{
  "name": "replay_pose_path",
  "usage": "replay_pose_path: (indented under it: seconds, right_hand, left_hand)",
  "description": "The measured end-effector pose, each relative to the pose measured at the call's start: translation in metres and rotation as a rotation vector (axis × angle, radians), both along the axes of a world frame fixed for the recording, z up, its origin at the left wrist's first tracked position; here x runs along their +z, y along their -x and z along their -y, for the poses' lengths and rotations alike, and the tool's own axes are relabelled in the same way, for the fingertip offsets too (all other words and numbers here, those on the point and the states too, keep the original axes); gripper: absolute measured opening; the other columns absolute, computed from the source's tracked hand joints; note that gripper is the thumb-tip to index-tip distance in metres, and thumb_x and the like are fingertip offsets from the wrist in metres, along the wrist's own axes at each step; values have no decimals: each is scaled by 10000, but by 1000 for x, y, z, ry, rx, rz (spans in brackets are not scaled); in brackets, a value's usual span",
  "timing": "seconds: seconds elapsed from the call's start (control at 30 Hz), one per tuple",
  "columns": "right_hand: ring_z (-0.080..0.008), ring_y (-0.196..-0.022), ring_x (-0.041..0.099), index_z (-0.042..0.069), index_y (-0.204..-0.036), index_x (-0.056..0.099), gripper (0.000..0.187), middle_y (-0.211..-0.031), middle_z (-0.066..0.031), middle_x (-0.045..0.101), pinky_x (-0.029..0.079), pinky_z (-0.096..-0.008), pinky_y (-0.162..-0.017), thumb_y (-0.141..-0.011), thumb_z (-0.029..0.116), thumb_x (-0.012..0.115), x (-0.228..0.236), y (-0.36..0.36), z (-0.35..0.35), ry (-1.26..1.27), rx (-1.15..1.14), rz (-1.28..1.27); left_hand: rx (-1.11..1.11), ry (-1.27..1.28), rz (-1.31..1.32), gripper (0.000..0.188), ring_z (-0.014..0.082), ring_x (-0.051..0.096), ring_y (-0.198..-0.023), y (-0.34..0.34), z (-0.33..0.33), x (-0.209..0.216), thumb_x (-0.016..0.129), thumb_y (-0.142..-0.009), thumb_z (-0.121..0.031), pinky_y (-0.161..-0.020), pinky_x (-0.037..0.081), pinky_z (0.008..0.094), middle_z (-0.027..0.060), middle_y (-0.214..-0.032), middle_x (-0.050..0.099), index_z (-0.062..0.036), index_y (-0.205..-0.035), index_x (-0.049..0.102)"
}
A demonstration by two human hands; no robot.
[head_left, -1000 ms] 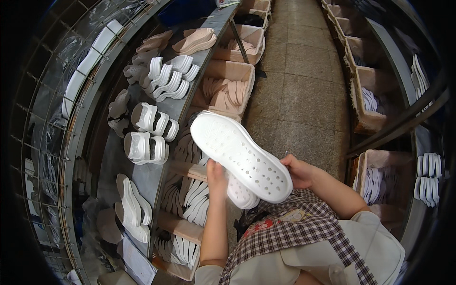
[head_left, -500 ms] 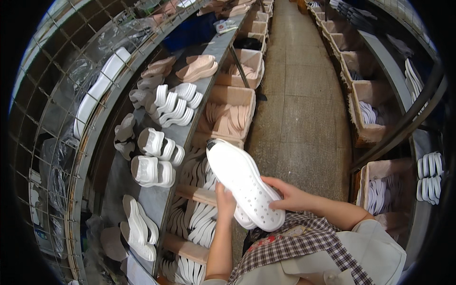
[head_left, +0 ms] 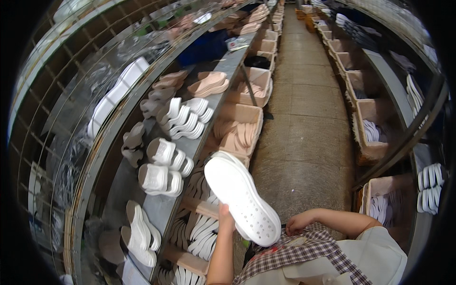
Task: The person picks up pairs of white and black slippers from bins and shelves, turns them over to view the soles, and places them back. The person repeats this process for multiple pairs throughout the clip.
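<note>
My left hand [head_left: 226,219] grips the side of a white shoe sole [head_left: 240,197], held tilted in front of my apron. Small round holes dot its lower half, and the upper half looks smooth. Part of a second white piece shows behind it. My right hand [head_left: 300,221] is beside the sole's lower end, close to the checked apron [head_left: 304,248], and does not touch the sole. Its fingers are curled; anything inside them is hidden. Left of the sole, a grey shelf [head_left: 176,167] carries stacked white soles [head_left: 159,179] and a white pair [head_left: 141,232].
Under the left shelf stand lined bins; one bin [head_left: 259,128] holds pink soles [head_left: 235,135]. Wire mesh [head_left: 57,156] runs along the far left. An aisle floor [head_left: 308,109] leads ahead. At right are more bins [head_left: 375,111], a dark slanted bar [head_left: 399,142] and white soles [head_left: 431,187].
My right hand has let go of the sole and moved down to the right, toward the apron. The left hand still holds the sole, now slightly lower. The view has shifted.
</note>
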State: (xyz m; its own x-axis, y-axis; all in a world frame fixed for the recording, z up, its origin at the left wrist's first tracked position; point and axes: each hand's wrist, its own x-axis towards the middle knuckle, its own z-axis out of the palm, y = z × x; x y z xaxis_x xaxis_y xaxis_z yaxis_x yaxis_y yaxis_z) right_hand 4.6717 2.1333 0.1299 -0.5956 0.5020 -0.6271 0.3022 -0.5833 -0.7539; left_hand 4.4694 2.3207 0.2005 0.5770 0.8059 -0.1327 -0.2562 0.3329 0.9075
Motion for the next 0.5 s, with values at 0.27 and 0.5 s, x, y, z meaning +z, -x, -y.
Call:
replay_pose_path:
  seconds: [0.27, 0.5]
  right_hand:
    - [-245, -862, 628, 20, -1090, 637, 314, -1012, -141, 665, 497, -337, -769, -863, 209, 530, -110, 72, -17, -623, -293, 81]
    - [-254, -879, 627, 18, -1111, 627, 325, -1022, -144, 663, 493, -344, -789, -865, 209, 535, -92, 82, -38, -702, -302, 60]
  left_hand:
    - [-30, -145, -4, 788, 245, 550, -1020, -6, -4, 10, 505, -820, -545, -836, 474, 339, 169, -1142, 509, 69, -1284, 340]
    - [13, -213, -26, 1031, 232, 512, -1056, -1, 1, 24, 539, -699, -755, -877, 436, 352, 159, -1149, 495, 81, -1271, 346]
